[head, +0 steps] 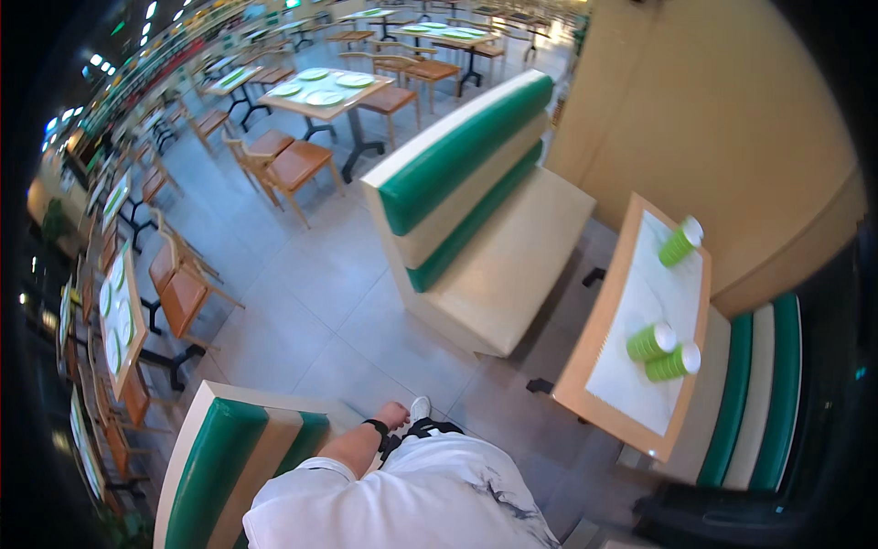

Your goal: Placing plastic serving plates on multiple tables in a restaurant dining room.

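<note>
My left hand (392,415) hangs low beside my hip, with a dark band (376,431) around its wrist. Its fingers look curled, but blur hides whether they hold anything. The closest piece of furniture to it is a booth bench with a green and cream back (226,466). Out of view is my right hand. To my right stands a wood-edged table (576,374) covered by a white sheet (617,364). Two stacks of green cups with white insides, one stack (650,342) and another (673,364), stand together near its front; a third stack (680,241) is farther back.
Ahead is another booth bench (507,254) with a green-striped back. A beige wall (699,117) rises behind the table, and a striped seat (741,398) lies beyond it. Grey tiles (329,274) run between wooden chairs (295,165) and tables set with green-rimmed plates (325,97).
</note>
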{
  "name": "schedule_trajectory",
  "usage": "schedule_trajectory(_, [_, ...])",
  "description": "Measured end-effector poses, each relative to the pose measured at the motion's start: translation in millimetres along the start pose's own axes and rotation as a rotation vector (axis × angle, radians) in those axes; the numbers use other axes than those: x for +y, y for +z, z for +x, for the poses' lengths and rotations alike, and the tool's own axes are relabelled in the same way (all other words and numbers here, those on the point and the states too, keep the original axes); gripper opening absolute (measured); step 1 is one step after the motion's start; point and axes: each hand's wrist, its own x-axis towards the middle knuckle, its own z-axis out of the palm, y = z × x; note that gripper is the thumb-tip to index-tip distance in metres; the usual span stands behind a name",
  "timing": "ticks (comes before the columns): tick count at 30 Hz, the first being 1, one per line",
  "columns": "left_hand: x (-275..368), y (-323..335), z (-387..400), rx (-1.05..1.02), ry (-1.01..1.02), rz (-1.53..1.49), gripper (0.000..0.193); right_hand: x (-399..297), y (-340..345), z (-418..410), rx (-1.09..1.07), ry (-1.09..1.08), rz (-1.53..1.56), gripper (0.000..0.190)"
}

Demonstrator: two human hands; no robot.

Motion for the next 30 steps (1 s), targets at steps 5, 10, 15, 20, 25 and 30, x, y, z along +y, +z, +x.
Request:
schedule_trajectory(5, [-65,-75,31,0.109,-0.118,-0.122,0.022,-57,60,14,-0.120,-0.027,-0.438,0.035])
schedule_trajectory(10, [-100,-153,31,0.206,-0.084,-0.306,0.019,-92,77,58,-0.334,-0.329,-1.257,0.035])
schedule_trajectory(15, [-113,-185,-7,0.403,-0.109,-0.763,0.016,-189,141,112,-0.468,-0.195,-1.050,0.038])
schedule_trajectory(20, [-122,-186,-49,0.417,-0.050,-0.955,0.016,-337,316,-39,-0.355,-0.172,-1.261,0.040])
schedule_trajectory(25, [-100,-211,-71,0.516,-0.115,-1.111,0.017,-396,409,38,-0.415,-0.154,-1.379,0.038])
schedule_trajectory(30, [-74,-270,-53,0.651,-0.096,-1.041,0.016,-430,535,89,-0.529,-0.148,-1.385,0.042])
